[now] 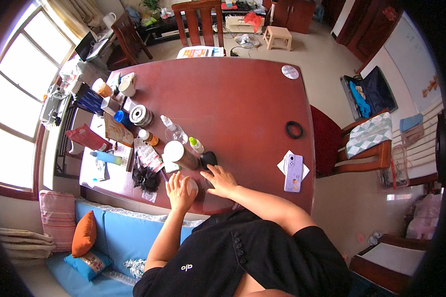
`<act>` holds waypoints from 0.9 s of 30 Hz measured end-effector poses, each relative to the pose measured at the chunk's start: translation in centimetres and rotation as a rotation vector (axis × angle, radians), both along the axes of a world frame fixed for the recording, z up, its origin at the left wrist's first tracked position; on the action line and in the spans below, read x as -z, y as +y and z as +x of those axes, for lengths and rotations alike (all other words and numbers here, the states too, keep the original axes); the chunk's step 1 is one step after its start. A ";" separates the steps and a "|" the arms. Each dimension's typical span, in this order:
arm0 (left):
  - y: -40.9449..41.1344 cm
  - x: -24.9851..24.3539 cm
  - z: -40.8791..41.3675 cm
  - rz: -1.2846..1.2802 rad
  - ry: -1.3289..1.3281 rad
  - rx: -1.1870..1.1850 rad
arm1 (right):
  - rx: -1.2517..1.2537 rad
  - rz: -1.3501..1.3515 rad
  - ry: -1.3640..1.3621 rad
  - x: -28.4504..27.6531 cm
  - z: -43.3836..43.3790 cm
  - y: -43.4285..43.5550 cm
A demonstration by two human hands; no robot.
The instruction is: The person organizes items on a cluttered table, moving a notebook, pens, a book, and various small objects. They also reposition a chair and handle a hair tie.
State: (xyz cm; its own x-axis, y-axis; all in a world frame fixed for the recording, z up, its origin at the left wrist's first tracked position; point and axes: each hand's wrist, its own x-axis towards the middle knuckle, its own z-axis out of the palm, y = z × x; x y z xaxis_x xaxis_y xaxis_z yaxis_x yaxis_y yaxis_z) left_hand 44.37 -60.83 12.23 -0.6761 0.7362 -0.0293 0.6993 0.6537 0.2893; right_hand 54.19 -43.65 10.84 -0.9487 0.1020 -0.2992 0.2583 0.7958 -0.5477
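My left hand [181, 192] lies over a pale round-topped container [191, 185], its thumb and fingers spread about the top. My right hand [222, 182] reaches in from the right, with a small dark object [209, 183] partly hidden between its thumb and fingers. Its fingertips are close to a black rounded case [208, 159]. Just beyond the hands, a clear jar with a white lid [174, 151] and dark contents appears tilted in this view. Behind it are a small bottle with a green cap [196, 144] and a clear bottle with a white nozzle [174, 130].
The dark red table [238, 100] carries a black flower-like hair tie [146, 179], an amber bottle [148, 137], stacked tins [141, 115] and a paper cup [127, 88] at left. A lilac phone [293, 173] and black ring [294, 129] lie right. A chair [368, 144] stands beside.
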 end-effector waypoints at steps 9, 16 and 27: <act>6.9 -9.5 1.4 0.513 -0.744 0.212 | 0.265 -0.071 0.180 -1.1 4.3 2.2; 11.9 -25.3 0.7 1.467 -1.411 0.861 | 0.535 -0.032 0.096 -1.1 9.3 5.7; 12.9 -31.0 5.0 1.683 -1.703 0.933 | 0.599 -0.068 0.118 -0.7 11.8 5.9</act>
State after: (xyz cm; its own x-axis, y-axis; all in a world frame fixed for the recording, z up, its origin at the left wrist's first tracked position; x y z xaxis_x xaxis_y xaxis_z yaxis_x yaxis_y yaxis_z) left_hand 49.35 -47.90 43.18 -0.3855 0.6466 0.6582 -0.6601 -0.6917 0.2929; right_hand 66.00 -37.72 11.57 -0.7597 0.6118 -0.2203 0.5842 0.4934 -0.6445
